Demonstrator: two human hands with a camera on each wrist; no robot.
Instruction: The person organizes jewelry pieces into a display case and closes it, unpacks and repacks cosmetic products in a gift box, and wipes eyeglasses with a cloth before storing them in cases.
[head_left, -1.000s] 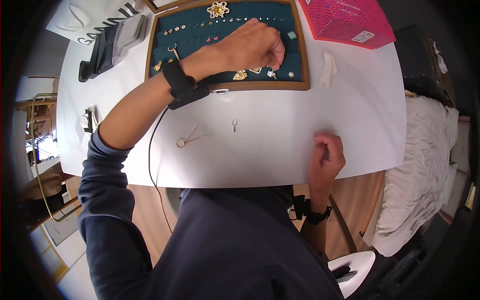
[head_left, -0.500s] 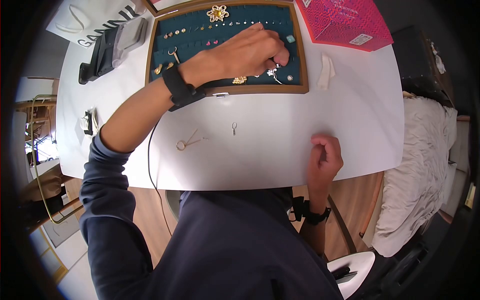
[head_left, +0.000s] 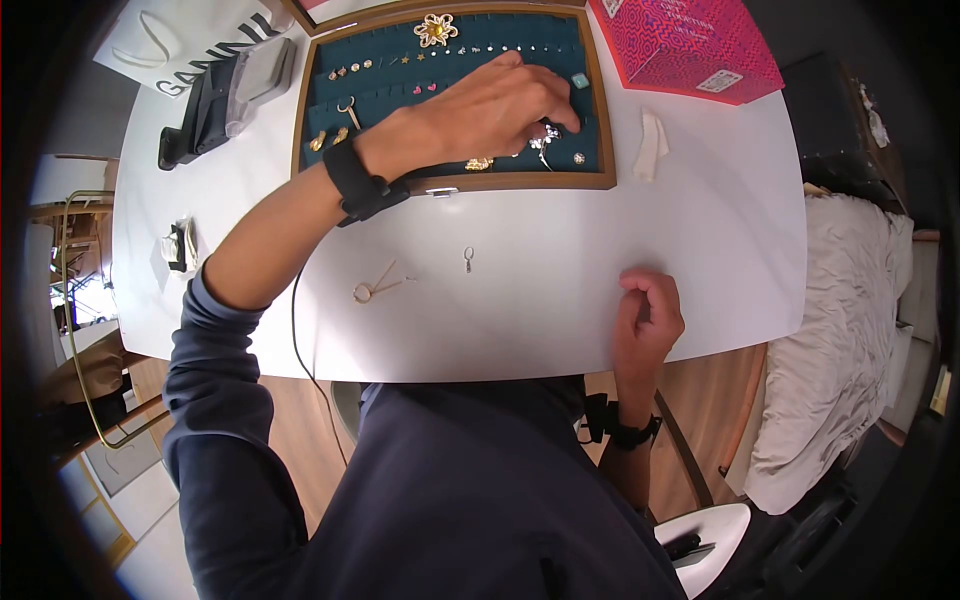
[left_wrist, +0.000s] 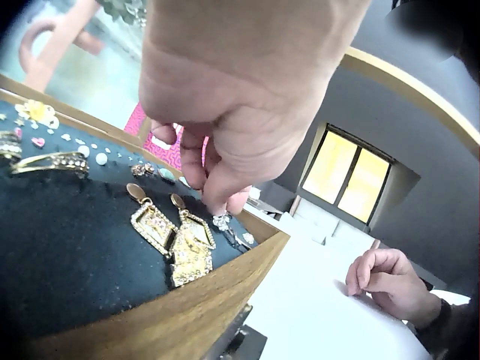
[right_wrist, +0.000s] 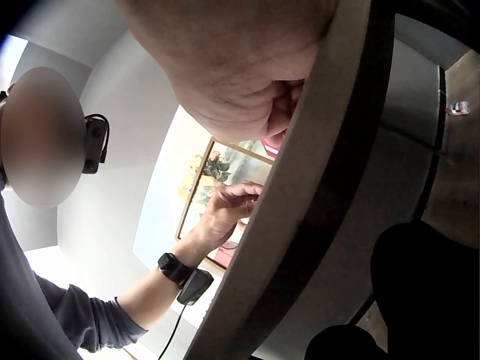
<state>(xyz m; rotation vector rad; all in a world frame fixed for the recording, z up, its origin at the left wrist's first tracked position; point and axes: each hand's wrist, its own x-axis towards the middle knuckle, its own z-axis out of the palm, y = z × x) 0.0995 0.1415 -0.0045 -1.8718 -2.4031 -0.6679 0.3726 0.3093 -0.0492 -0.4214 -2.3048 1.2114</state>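
My left hand (head_left: 500, 108) reaches over the right part of a wooden jewelry box (head_left: 590, 181) lined in dark green. Thumb and fingers of that hand pinch a silver flower earring (left_wrist: 222, 222), whose sparkling dangling end (head_left: 544, 150) shows below them in the head view. Beside it in the left wrist view are gold rhombus earrings (left_wrist: 152, 227) set with small stones. My right hand (head_left: 652, 312) rests on the white table near its front edge, fingers loosely curled, holding nothing.
On the table lie a gold ring-shaped earring with a bar (head_left: 364, 291) and a small silver earring (head_left: 468, 260). A pink patterned box (head_left: 690, 45) and a white strip (head_left: 650, 146) are at the right. Black cases (head_left: 208, 112) and a white paper bag (head_left: 150, 40) stand left.
The left hand has shifted slightly within the box's right side. The silver earring's dangling end has swung from slanting right to hanging straighter under the fingers. The right hand stays put.
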